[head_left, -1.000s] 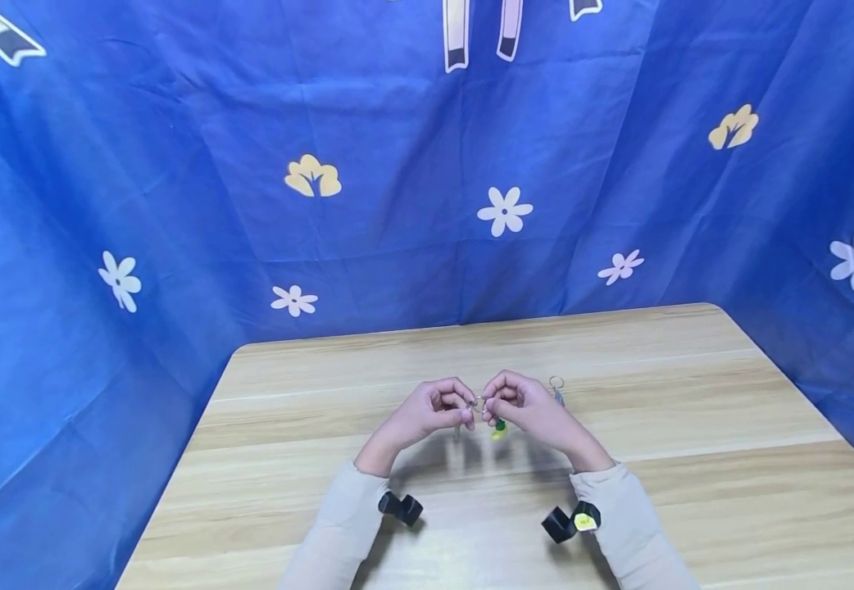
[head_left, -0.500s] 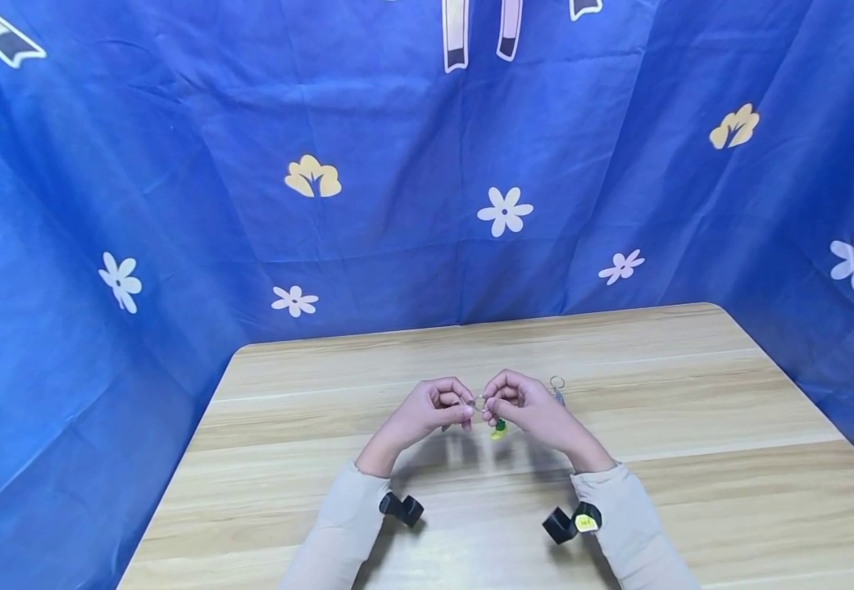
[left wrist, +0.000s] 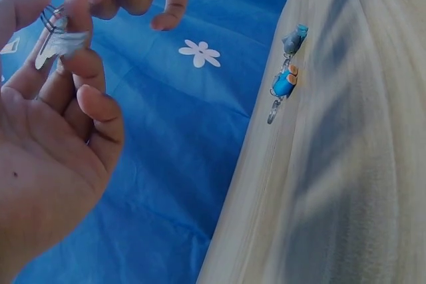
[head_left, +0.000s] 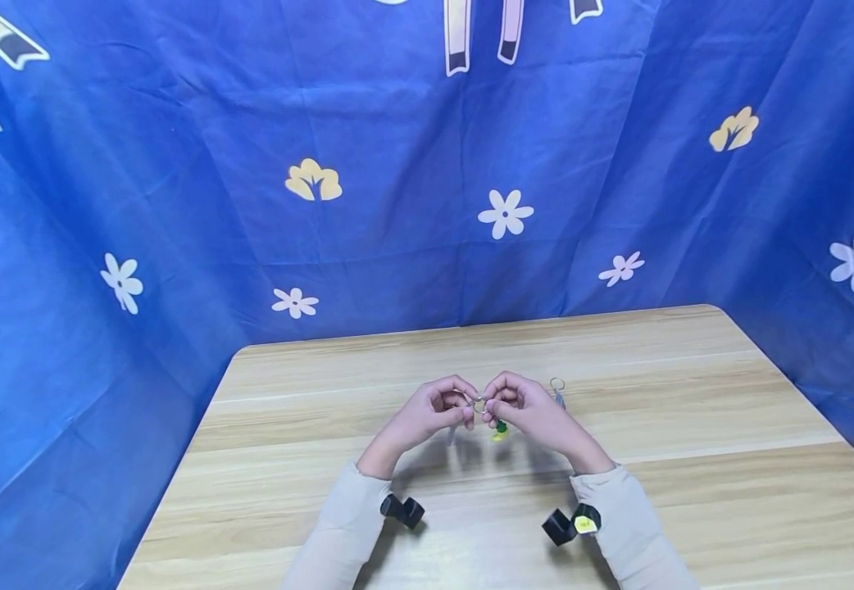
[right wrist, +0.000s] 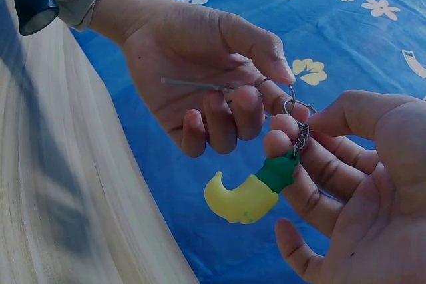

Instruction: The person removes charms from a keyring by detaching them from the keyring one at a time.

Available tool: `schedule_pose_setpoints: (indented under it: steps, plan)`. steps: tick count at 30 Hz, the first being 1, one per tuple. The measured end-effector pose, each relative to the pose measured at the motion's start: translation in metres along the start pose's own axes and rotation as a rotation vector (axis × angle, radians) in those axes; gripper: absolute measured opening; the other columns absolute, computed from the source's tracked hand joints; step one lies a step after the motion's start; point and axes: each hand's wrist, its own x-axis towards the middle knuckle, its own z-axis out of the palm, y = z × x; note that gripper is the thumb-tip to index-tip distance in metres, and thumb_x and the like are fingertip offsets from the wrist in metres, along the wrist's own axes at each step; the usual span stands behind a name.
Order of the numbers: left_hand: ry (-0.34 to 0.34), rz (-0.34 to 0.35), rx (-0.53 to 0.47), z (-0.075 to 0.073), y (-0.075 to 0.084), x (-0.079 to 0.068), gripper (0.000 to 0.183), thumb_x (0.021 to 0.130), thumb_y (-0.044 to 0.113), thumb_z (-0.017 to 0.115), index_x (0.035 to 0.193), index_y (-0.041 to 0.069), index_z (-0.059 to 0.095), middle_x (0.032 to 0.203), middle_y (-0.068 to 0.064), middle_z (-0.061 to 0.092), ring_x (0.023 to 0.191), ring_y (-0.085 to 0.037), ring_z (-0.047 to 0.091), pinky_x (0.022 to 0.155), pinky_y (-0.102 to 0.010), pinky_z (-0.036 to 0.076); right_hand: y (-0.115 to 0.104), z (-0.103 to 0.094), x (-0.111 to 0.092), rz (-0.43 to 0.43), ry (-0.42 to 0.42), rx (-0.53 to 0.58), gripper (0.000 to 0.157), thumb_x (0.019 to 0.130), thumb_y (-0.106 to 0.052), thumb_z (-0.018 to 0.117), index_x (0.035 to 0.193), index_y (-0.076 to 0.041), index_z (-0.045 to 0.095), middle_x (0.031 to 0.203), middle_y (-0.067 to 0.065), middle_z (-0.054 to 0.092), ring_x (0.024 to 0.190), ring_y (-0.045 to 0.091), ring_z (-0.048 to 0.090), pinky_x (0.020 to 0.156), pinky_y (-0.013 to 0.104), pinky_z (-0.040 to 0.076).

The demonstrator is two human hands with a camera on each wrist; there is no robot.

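In the head view, my left hand (head_left: 434, 408) and right hand (head_left: 530, 408) meet fingertip to fingertip above the table. Between them is a metal key ring (head_left: 479, 406), pinched from both sides. From the right hand's side hangs a yellow chili-shaped charm (right wrist: 243, 197) with a green cap, on a short chain (right wrist: 301, 139). A flat, pale silvery piece (left wrist: 61, 48) lies at the left fingers in the left wrist view; seen edge-on in the right wrist view, its kind is unclear. Fingertips partly hide where the rings join.
A second keychain lies on the wooden table (head_left: 309, 508), beyond the right hand: its ring (head_left: 557, 383) shows, with a blue charm (left wrist: 285, 83) and a grey-blue charm (left wrist: 293, 39). A blue patterned cloth (head_left: 397, 246) hangs behind the table.
The flat piece under the left hand swings up toward the palm, then partly down again. The key ring turns slightly between the fingertips. Both hands stay nearly in place.
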Motion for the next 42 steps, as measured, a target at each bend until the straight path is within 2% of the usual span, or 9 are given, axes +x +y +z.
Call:
schedule_pose_setpoints:
  steps: [2, 4, 9, 13, 19, 24, 28, 35, 42]
  plan:
    - [-0.004, 0.016, 0.011, -0.0004, -0.0002, -0.0005, 0.033, 0.091, 0.009, 0.058, 0.112, -0.015, 0.05, 0.078, 0.009, 0.065, 0.071, -0.004, 0.061, 0.055, -0.019, 0.044, -0.0002, -0.0002, 0.0004, 0.011, 0.005, -0.004, 0.018, 0.094, -0.004, 0.052, 0.105, 0.009, 0.052, 0.083, 0.006, 0.065, 0.074, 0.01, 0.064, 0.066, 0.025, 0.054]
    - [-0.004, 0.023, 0.017, -0.0006, 0.0, -0.0008, 0.035, 0.089, 0.009, 0.061, 0.112, -0.015, 0.051, 0.08, 0.007, 0.065, 0.071, -0.003, 0.061, 0.055, -0.018, 0.044, -0.0002, -0.0007, 0.0008, 0.017, 0.008, -0.009, 0.017, 0.094, -0.004, 0.052, 0.105, 0.008, 0.053, 0.082, 0.006, 0.065, 0.073, 0.01, 0.064, 0.066, 0.026, 0.055]
    - [-0.02, -0.01, 0.013, -0.0011, 0.0022, -0.0016, 0.04, 0.083, 0.005, 0.062, 0.115, -0.016, 0.05, 0.083, 0.008, 0.064, 0.078, -0.002, 0.06, 0.071, -0.018, 0.051, 0.0, -0.0025, 0.0008, 0.01, 0.015, 0.002, 0.017, 0.094, -0.004, 0.053, 0.105, 0.009, 0.053, 0.082, 0.009, 0.066, 0.073, 0.01, 0.065, 0.067, 0.026, 0.056]
    - [-0.041, -0.02, 0.002, -0.0014, 0.0033, -0.0018, 0.04, 0.084, 0.003, 0.059, 0.117, -0.016, 0.048, 0.082, 0.011, 0.062, 0.078, -0.002, 0.059, 0.073, -0.021, 0.051, -0.0003, -0.0038, 0.0006, 0.002, 0.015, 0.003, 0.017, 0.094, -0.005, 0.053, 0.105, 0.009, 0.053, 0.083, 0.011, 0.066, 0.073, 0.01, 0.065, 0.067, 0.026, 0.055]
    - [-0.065, -0.011, -0.047, -0.0016, 0.0031, -0.0017, 0.042, 0.087, 0.006, 0.061, 0.117, -0.019, 0.046, 0.086, 0.01, 0.066, 0.08, -0.005, 0.065, 0.079, -0.024, 0.054, -0.0001, -0.0039, 0.0003, 0.002, 0.015, -0.019, 0.016, 0.094, -0.005, 0.053, 0.104, 0.007, 0.053, 0.083, 0.011, 0.065, 0.073, 0.01, 0.064, 0.066, 0.026, 0.055]
    - [-0.061, -0.022, -0.032, -0.0017, 0.002, -0.0008, 0.042, 0.088, 0.009, 0.063, 0.117, -0.017, 0.048, 0.088, 0.01, 0.068, 0.084, -0.007, 0.067, 0.075, -0.023, 0.053, 0.0006, -0.0046, 0.0002, -0.003, 0.016, -0.038, 0.015, 0.094, -0.005, 0.053, 0.103, 0.007, 0.054, 0.084, 0.016, 0.066, 0.074, 0.011, 0.065, 0.066, 0.026, 0.055]
    - [-0.039, -0.017, -0.001, -0.0008, 0.0013, -0.0008, 0.038, 0.087, 0.008, 0.064, 0.114, -0.016, 0.051, 0.09, 0.007, 0.067, 0.084, -0.008, 0.066, 0.075, -0.024, 0.053, 0.0014, -0.005, 0.0003, -0.005, 0.013, -0.041, 0.015, 0.094, -0.005, 0.053, 0.103, 0.007, 0.054, 0.084, 0.018, 0.066, 0.074, 0.011, 0.065, 0.067, 0.026, 0.055]
    - [0.048, -0.003, 0.186, 0.0004, 0.0014, 0.0006, 0.025, 0.085, 0.012, 0.067, 0.104, -0.004, 0.064, 0.095, 0.008, 0.064, 0.089, -0.01, 0.055, 0.087, -0.034, 0.044, 0.0005, -0.0043, -0.0008, -0.002, 0.012, -0.048, 0.015, 0.094, -0.006, 0.053, 0.103, 0.006, 0.054, 0.085, 0.011, 0.067, 0.076, 0.01, 0.065, 0.069, 0.026, 0.055]
    - [0.089, -0.021, 0.258, 0.0013, 0.0018, 0.0006, 0.019, 0.083, 0.012, 0.067, 0.098, 0.0, 0.067, 0.093, -0.002, 0.066, 0.087, -0.01, 0.054, 0.085, -0.033, 0.042, 0.0009, -0.0043, -0.0015, 0.0, 0.009, -0.057, 0.014, 0.094, -0.006, 0.054, 0.103, 0.005, 0.055, 0.084, 0.009, 0.066, 0.075, 0.01, 0.064, 0.068, 0.027, 0.055]
